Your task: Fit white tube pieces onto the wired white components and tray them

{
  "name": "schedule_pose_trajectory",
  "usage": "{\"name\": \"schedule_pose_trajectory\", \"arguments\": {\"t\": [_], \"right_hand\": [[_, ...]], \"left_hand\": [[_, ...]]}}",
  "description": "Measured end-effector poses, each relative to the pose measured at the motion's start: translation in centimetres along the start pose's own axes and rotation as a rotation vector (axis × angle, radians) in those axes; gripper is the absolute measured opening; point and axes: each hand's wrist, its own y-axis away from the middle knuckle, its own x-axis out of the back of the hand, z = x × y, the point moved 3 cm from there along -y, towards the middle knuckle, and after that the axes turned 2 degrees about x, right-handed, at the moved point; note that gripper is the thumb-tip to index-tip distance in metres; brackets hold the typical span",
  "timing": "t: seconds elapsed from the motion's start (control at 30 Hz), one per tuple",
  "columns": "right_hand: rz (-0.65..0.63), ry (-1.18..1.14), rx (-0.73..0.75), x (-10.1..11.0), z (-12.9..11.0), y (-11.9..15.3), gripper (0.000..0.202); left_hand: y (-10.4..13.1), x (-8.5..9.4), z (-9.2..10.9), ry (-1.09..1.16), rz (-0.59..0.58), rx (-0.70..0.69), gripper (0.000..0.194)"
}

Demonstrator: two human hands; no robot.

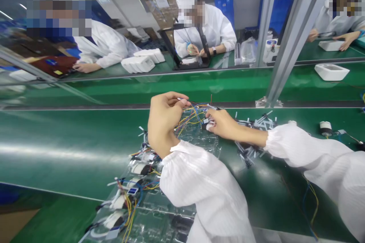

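Thin yellow, blue and red wires (186,121) run between my two hands over a clear plastic tray (159,199). My left hand (165,119) is bent at the wrist, its thumb and fingertips pinched together at the wires' far end. To its right, my right hand (221,123) has its fingers closed on a small white and black part (210,125) at the tray's far edge. Along the tray's left side lie several white and black cylindrical parts (114,219) with wires and connectors.
Beside my right forearm lies a pile of grey and black strips (251,153). Another cylindrical part (325,127) is at the right. A metal post (293,41) rises behind the table (71,133). Across the divider, people in white work near white housings (138,63).
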Motion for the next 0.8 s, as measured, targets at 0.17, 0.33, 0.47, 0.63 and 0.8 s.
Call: {"name": "schedule_pose_trajectory", "arguments": {"t": [0.17, 0.33, 0.47, 0.63, 0.8], "right_hand": [[-0.001, -0.021, -0.010, -0.2, 0.5, -0.2, 0.039], [-0.030, 0.089, 0.063, -1.0, -0.6, -0.4, 0.036], [-0.074, 0.223, 0.116, -1.0, -1.2, -0.7, 0.035], [-0.143, 0.334, 0.123, -0.5, -1.8, -0.7, 0.032], [-0.175, 0.419, 0.076, -0.8, -2.5, -0.3, 0.031]], "left_hand": [[-0.1, 0.0, 0.0, 0.003, -0.066, -0.013, 0.010], [-0.8, 0.4, -0.9, 0.051, -0.044, 0.000, 0.012], [-1.2, 0.1, -1.3, 0.047, -0.108, -0.042, 0.011], [-1.2, -0.2, -2.0, 0.026, -0.170, -0.038, 0.010], [-1.4, -0.4, -2.4, 0.012, -0.173, -0.036, 0.007]]}}
